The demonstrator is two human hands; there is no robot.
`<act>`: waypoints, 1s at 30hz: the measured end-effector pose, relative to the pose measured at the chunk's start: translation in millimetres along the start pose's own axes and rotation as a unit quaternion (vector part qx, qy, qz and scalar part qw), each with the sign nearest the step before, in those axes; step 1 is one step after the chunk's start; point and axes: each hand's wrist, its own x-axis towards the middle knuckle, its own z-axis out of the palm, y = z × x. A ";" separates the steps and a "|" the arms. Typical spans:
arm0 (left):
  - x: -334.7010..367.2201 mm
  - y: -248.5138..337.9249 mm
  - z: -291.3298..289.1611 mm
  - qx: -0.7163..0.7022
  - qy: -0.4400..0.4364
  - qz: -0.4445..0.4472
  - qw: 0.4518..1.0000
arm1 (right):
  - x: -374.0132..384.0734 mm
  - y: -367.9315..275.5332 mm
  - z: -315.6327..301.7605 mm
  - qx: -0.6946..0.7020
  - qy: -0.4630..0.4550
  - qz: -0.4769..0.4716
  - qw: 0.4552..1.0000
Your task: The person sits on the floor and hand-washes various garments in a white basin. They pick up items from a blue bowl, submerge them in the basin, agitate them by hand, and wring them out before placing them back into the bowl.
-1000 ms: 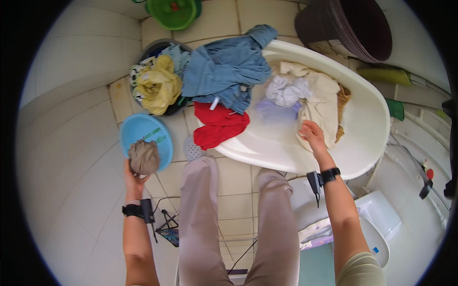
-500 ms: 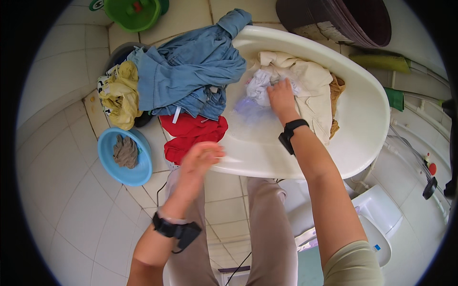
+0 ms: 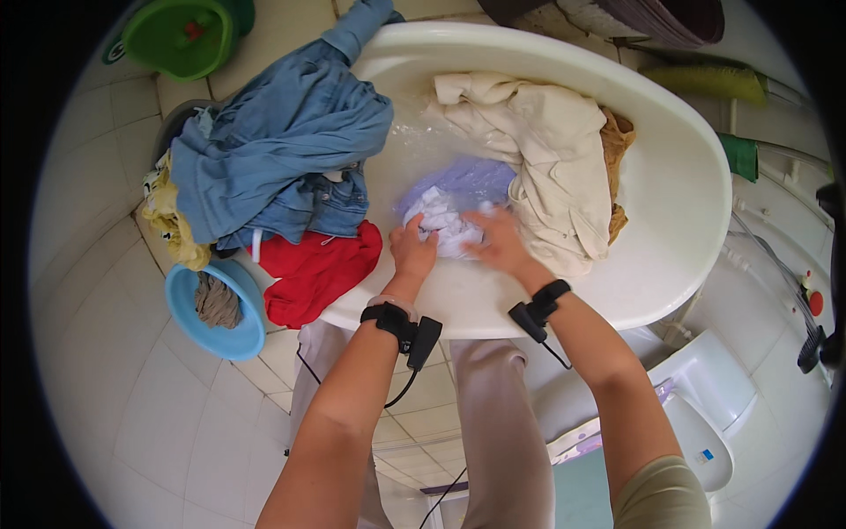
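Note:
A wet, crumpled white cloth (image 3: 445, 225) lies at the near side of the white bathtub (image 3: 652, 295). My left hand (image 3: 412, 256) is closed on its left edge, thumb and fingers pinching the fabric. At the cloth's right edge, my right hand (image 3: 502, 242) has its fingers spread, slightly blurred, with the tips at the fabric. Just beyond, a sheer lavender cloth (image 3: 476, 181) lies in shallow water. Right of it is a heap of cream fabric (image 3: 564, 167), with a brown cloth (image 3: 615, 145) along its right side.
Blue denim clothes (image 3: 273, 150) pile up at the tub's left end, over a red garment (image 3: 322, 269) and a yellow one (image 3: 167, 225). A light-blue basin (image 3: 181, 304) holds a grey-brown cloth (image 3: 218, 300). Farther back stands a green basin (image 3: 167, 40); a dark bucket (image 3: 656, 18) is at far right.
My left hand has come from above the red garment to the white cloth. The white cloth has moved nearer and left, with my right hand following. The lavender cloth now shows more spread out.

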 end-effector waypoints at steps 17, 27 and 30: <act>24.9 14.9 -34.8 -0.685 -0.236 -0.197 0.661 | 31.7 -89.5 -21.4 0.300 0.039 -0.070 0.950; -14.9 37.2 -40.8 -0.680 0.023 -0.272 0.681 | 118.4 -34.1 -28.6 0.049 0.113 -0.128 0.984; -8.5 29.6 -33.5 -0.633 0.013 -0.310 0.709 | 108.5 -20.4 3.1 -0.135 0.095 -0.109 0.980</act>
